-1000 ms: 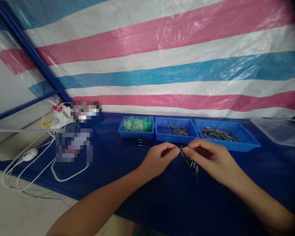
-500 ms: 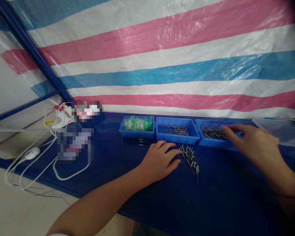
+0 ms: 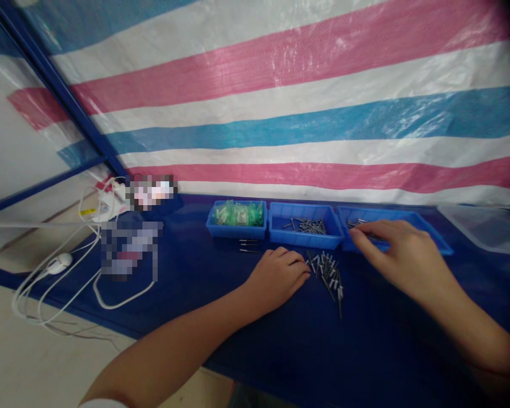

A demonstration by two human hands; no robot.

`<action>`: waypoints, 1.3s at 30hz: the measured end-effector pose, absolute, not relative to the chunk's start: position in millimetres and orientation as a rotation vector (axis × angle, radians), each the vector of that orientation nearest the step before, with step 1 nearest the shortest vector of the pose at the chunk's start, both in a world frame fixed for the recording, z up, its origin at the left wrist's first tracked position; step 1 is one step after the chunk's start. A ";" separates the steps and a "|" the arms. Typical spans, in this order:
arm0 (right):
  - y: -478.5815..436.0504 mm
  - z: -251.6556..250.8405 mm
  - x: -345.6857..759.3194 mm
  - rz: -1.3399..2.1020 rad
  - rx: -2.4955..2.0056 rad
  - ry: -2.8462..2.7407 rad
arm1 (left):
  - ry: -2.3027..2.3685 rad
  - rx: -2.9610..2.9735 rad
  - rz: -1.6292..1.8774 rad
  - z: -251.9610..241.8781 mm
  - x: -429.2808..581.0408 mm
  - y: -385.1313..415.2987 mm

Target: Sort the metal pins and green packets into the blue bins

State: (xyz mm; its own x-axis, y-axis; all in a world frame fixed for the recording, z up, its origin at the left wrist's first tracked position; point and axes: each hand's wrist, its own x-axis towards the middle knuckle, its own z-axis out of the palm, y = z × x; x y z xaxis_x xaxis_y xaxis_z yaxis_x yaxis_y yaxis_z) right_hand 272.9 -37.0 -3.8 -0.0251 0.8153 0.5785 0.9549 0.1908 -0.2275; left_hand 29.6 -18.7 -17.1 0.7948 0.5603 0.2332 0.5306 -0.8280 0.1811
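Observation:
My left hand rests on the blue table, its fingers drawn together at the left edge of a loose pile of blind rivets. Anything between those fingertips is too small to make out. My right hand hangs over the front of the right blue bin, with thumb and forefinger pinched near its left end. What that pinch holds is hidden. The hand covers most of the metal rivets inside. A middle blue bin contains more rivets. Several single rivets lie side by side left of my left hand.
A third blue bin at the left holds green-and-clear plastic packets. White cables and a pixelated item lie on the left. A clear plastic sheet or lid is at the far right. A striped tarp hangs behind.
My right hand has moved left, from inside the right bin to over its left front, and its fingers have closed. My left hand's fingers, spread before, have come together at the rivet pile.

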 end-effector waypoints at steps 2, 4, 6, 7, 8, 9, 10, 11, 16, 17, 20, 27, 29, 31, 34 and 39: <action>-39.4 -1.3 265.6 -0.271 -1.566 -1.914 | 0.877 2.871 0.420 -18.3 30.2 -16.6; -42.2 1.6 258.0 -0.208 -1.476 -1.983 | 0.882 2.861 0.411 -19.1 30.4 -15.1; -45.1 3.0 250.7 -0.091 -1.403 -2.098 | 0.893 2.850 0.397 -19.2 30.1 -14.4; -46.4 2.6 247.3 -0.012 -1.383 -2.162 | 0.899 2.842 0.390 -19.1 29.9 -14.3; -47.6 1.4 244.1 0.077 -1.369 -2.226 | 0.904 2.833 0.389 -19.0 29.5 -14.3; -48.6 -0.6 241.0 0.170 -1.361 -2.286 | 0.905 2.824 0.392 -18.9 29.1 -14.3; -49.4 -3.2 238.2 0.256 -1.360 -2.333 | 0.903 2.814 0.401 -18.9 28.7 -14.4; -49.9 -6.2 235.7 0.325 -1.369 -2.361 | 0.898 2.805 0.415 -19.1 28.2 -14.5; -49.2 -17.8 230.9 0.402 -1.415 -2.373 | 0.882 2.753 0.478 -21.2 25.8 -13.8; -48.6 -18.4 231.5 0.405 -1.416 -2.384 | 0.878 2.740 0.495 -21.4 25.5 -13.6; -46.9 -18.2 234.2 0.421 -1.403 -2.392 | 0.859 2.684 0.573 -21.0 25.5 -13.1; -47.8 -17.0 228.4 0.465 -1.374 -2.332 | 0.905 2.554 0.728 -17.9 27.3 -13.7; -48.3 -17.2 226.0 0.446 -1.386 -2.308 | 0.922 2.531 0.770 -17.0 27.1 -14.6; -48.0 -17.0 225.1 0.437 -1.378 -2.278 | 0.934 2.514 0.808 -15.7 26.7 -15.7; -46.5 -15.6 225.6 0.481 -1.332 -2.184 | 0.964 2.454 0.821 -13.9 26.6 -16.7; -46.2 -13.7 222.5 0.779 -1.306 -1.794 | 0.970 2.232 0.804 -12.4 27.4 -17.1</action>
State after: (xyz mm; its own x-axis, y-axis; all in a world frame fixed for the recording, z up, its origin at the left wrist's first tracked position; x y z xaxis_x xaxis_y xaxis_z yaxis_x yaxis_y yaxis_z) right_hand 222.5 -46.2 -13.7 -0.1784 0.9571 0.2282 0.4868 0.2874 -0.8248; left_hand 27.4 -17.1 -12.4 0.5562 0.7769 0.2950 0.4337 -0.5742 0.6944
